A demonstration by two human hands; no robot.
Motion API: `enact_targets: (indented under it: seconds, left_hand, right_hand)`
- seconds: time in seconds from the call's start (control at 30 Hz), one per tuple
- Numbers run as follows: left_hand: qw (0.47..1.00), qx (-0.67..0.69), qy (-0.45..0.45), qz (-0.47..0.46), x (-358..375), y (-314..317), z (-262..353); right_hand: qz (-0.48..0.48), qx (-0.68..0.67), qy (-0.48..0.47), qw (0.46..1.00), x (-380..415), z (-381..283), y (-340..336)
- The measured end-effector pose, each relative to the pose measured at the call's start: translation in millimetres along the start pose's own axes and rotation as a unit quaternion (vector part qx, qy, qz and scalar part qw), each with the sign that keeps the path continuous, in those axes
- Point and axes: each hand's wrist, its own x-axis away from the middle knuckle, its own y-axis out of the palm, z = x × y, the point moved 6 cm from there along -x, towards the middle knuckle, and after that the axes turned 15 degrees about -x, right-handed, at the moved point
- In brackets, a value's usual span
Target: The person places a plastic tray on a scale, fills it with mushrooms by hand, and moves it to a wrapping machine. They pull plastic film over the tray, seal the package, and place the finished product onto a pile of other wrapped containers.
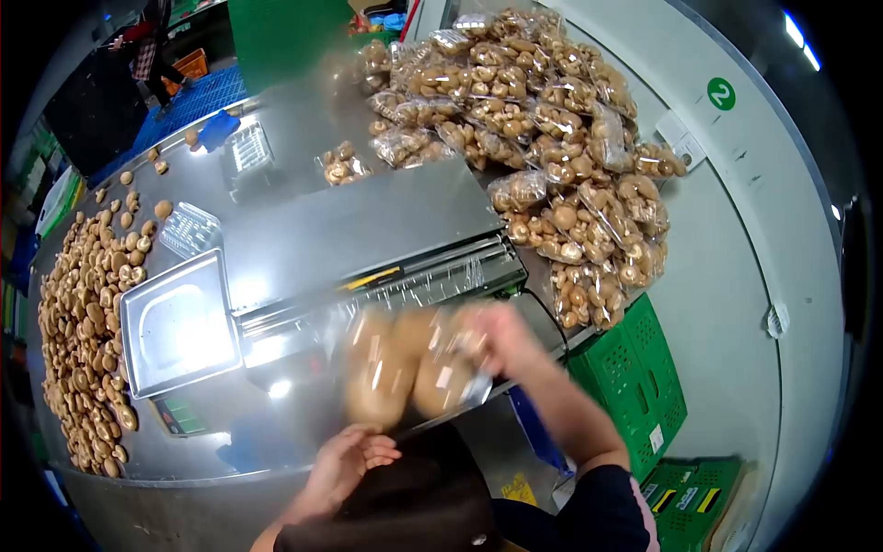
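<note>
A film-wrapped pack of brown mushrooms (391,368), smeared by motion, is over the front edge of the steel table. My right hand (504,339) grips its right end, with the fingers partly blurred. Just below the pack's lower left corner is my left hand (349,463), its fingers loosely bent and apart, with nothing in them. Behind the pack, clear film lies across the steel wrapping machine (359,216), where a yellow-and-black strip (372,278) rests along the slot.
Loose mushrooms (87,322) cover the table's left side, beside a metal weighing pan (179,322) and a clear plastic tray (191,230). Wrapped mushroom packs (561,138) are heaped at the back right. Green crates (630,377) stand below at right. A person (152,46) is far off at upper left.
</note>
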Motion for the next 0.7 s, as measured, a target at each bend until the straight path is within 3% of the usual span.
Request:
enact_targets:
  seconds: [0.1,0.13,0.2,0.3,0.4,0.53,0.63,0.7]
  left_hand:
    - [0.997,-0.021,0.043,0.054,12.3,-16.6,22.2]
    - [0.996,-0.029,0.051,0.067,18.1,-25.6,24.4]
    - [0.992,-0.027,0.061,0.109,29.6,-37.7,25.7]
    - [0.979,0.008,0.078,0.186,48.4,-53.8,31.3]
    - [0.967,0.049,0.104,0.227,68.1,-87.1,28.2]
    - [0.957,0.063,0.107,0.262,92.0,-133.0,34.9]
    - [0.958,0.074,0.11,0.254,106.2,-162.7,48.4]
    - [0.959,0.09,0.117,0.242,122.4,-178.5,63.8]
  right_hand:
    - [-0.001,-0.093,-0.286,0.954,-53.3,-138.7,-29.6]
    - [-0.009,-0.136,-0.318,0.938,-67.0,-172.5,-29.6]
    - [0.022,-0.22,-0.258,0.94,-85.6,-205.4,-6.8]
    - [-0.095,0.0,-0.208,0.973,-128.3,-170.0,26.8]
    - [-0.096,0.135,-0.088,0.982,-136.2,-74.8,83.4]
    - [-0.192,0.217,-0.047,0.956,-111.0,-18.2,168.9]
    - [-0.143,0.317,-0.019,0.937,-92.6,-13.0,217.3]
    - [-0.122,0.374,-0.12,0.912,-94.7,-7.4,244.1]
